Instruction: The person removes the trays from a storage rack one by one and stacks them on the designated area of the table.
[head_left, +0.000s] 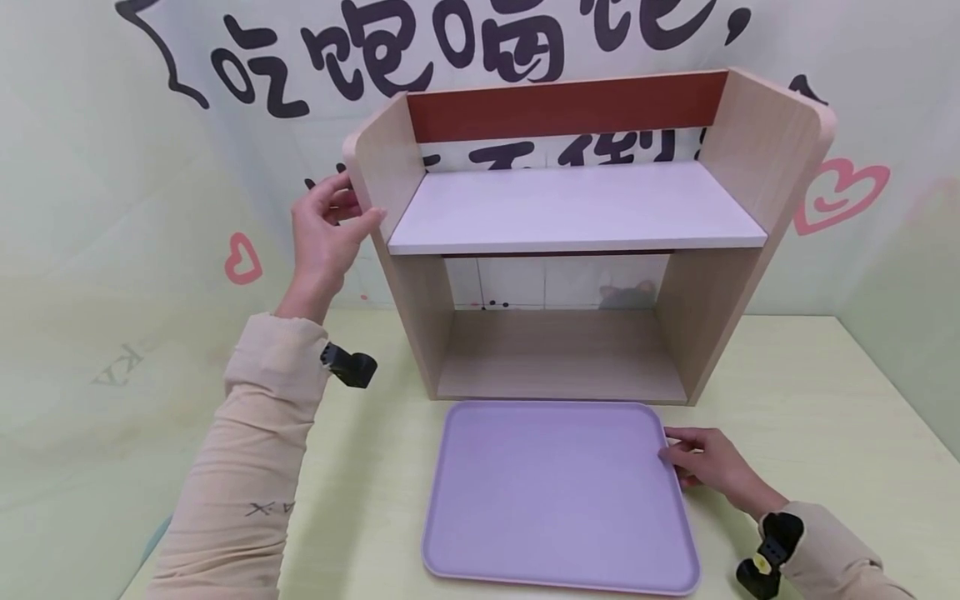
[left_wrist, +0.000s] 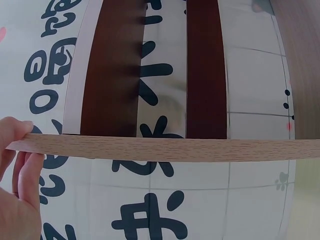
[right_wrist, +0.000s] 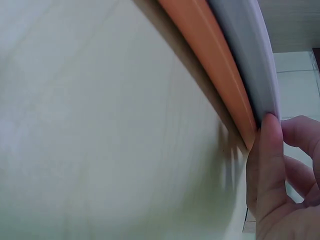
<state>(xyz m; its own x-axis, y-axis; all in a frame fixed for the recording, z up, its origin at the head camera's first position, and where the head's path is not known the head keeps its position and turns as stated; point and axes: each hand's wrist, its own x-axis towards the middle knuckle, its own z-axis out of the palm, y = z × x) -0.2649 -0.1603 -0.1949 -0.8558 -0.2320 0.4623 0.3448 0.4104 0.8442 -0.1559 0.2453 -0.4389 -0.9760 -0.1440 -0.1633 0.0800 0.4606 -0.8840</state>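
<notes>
A small two-tier wooden shelf (head_left: pixel 577 210) stands upright on the table, with pale side panels and a white upper board. My left hand (head_left: pixel 324 229) pinches the front edge of its left side panel (left_wrist: pixel 165 149) near the top, thumb on one face and fingers on the other. In front of the shelf lies a purple rectangular tray (head_left: pixel 555 492). My right hand (head_left: pixel 712 462) grips the tray's right rim between thumb and fingers. Beneath the purple tray, the right wrist view shows an orange tray (right_wrist: pixel 210 55), its edge just above the table surface.
The pale table (head_left: pixel 825 375) extends to both sides of the shelf. Behind it hangs a white printed cloth (head_left: pixel 285 158) with large black characters and pink hearts. The shelf's reddish-brown back strip (head_left: pixel 570 107) runs across its top.
</notes>
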